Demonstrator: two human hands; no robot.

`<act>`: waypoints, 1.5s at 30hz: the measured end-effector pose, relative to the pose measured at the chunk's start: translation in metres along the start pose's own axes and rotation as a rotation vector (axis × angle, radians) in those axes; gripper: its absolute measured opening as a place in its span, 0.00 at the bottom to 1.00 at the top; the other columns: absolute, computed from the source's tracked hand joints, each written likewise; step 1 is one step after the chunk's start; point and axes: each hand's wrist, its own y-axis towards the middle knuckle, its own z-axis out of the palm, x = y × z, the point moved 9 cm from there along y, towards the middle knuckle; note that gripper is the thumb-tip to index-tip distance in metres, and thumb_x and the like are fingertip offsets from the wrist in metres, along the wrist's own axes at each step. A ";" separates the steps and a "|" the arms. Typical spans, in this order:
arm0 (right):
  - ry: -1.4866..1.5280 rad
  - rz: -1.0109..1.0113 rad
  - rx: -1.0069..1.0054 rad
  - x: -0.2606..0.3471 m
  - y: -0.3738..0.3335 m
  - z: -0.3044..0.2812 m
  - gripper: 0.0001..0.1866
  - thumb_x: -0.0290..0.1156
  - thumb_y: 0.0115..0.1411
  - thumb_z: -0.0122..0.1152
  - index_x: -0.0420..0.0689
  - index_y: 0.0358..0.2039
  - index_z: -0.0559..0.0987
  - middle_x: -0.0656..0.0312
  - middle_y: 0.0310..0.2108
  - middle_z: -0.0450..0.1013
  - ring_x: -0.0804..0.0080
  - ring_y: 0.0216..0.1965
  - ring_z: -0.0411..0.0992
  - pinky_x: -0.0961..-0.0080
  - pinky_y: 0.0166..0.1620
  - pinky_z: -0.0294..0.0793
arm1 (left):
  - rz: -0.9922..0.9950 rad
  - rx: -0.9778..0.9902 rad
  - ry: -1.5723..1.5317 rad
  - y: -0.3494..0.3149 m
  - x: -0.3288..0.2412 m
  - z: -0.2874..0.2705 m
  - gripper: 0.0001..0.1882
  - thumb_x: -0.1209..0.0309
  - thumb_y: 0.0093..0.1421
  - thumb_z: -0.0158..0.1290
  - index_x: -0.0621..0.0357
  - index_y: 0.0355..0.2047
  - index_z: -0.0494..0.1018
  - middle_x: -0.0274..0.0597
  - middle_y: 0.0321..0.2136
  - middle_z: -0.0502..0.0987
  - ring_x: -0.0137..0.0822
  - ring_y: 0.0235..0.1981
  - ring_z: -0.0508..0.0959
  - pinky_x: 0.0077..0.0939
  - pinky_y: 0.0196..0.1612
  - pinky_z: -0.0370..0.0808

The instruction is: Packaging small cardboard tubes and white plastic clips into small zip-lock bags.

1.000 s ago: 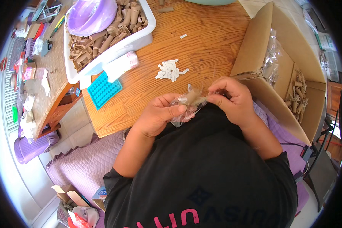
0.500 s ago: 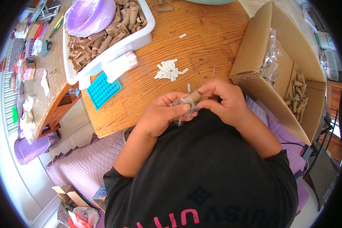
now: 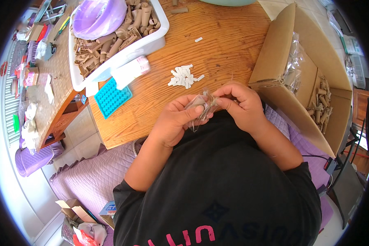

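Observation:
A small clear plastic bag (image 3: 205, 103) with a brown cardboard tube in it is held over my lap, at the table's near edge. My left hand (image 3: 175, 118) is closed round the bag's lower part, thumb on top. With thumb and fingertips, my right hand (image 3: 242, 105) pinches the bag's other end; the crumpled film hides most of the tube. Beyond my hands, a loose pile of small white strips (image 3: 182, 76) lies on the wooden table (image 3: 217, 57). One more white strip (image 3: 198, 39) lies farther off.
A white tub (image 3: 156, 39) of brown tubes, with a purple basin (image 3: 97, 20) in it, stands far left. Near it lie a teal textured tray (image 3: 112, 98) and a white packet (image 3: 131, 72). At right, an open cardboard box (image 3: 270, 65) contains bagged tubes (image 3: 321, 104).
The tube has gone down into the bag, and my right fingers have moved from the tube to the bag's end. A white strip just beyond my hands no longer shows.

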 end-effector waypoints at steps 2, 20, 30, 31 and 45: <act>-0.063 0.005 -0.001 0.001 0.000 -0.001 0.06 0.20 0.54 0.54 0.36 0.34 0.73 0.63 0.31 0.71 0.82 0.32 0.70 0.85 0.34 0.71 | 0.002 0.009 0.032 0.000 0.001 0.000 0.17 0.71 0.53 0.55 0.67 0.41 0.69 0.42 0.33 0.75 0.30 0.33 0.76 0.20 0.37 0.73; -0.163 -0.097 0.082 0.004 0.009 0.007 0.05 0.23 0.52 0.57 0.39 0.31 0.76 0.60 0.39 0.64 0.75 0.38 0.65 0.81 0.40 0.65 | 0.086 -0.052 -0.027 0.003 -0.004 -0.002 0.16 0.70 0.55 0.53 0.66 0.42 0.68 0.41 0.33 0.75 0.29 0.32 0.75 0.22 0.36 0.73; -0.088 -0.061 0.149 0.003 0.010 0.018 0.05 0.25 0.52 0.58 0.38 0.26 0.72 0.61 0.35 0.65 0.78 0.33 0.67 0.83 0.35 0.68 | 0.084 -0.113 -0.050 0.002 -0.006 -0.003 0.16 0.68 0.56 0.52 0.64 0.43 0.68 0.40 0.33 0.75 0.29 0.31 0.76 0.20 0.32 0.74; -0.087 -0.062 0.151 0.002 0.010 0.017 0.05 0.25 0.52 0.58 0.38 0.26 0.72 0.61 0.35 0.65 0.78 0.33 0.67 0.83 0.35 0.68 | 0.070 -0.096 0.002 0.001 -0.006 0.000 0.17 0.68 0.57 0.52 0.63 0.43 0.67 0.40 0.33 0.75 0.28 0.31 0.76 0.19 0.31 0.74; 0.042 -0.003 0.100 0.000 0.011 0.010 0.04 0.24 0.51 0.59 0.39 0.27 0.74 0.59 0.40 0.64 0.73 0.41 0.64 0.78 0.43 0.66 | 0.039 -0.044 0.045 0.004 -0.003 0.002 0.13 0.69 0.58 0.50 0.62 0.40 0.68 0.38 0.32 0.75 0.27 0.30 0.75 0.17 0.34 0.72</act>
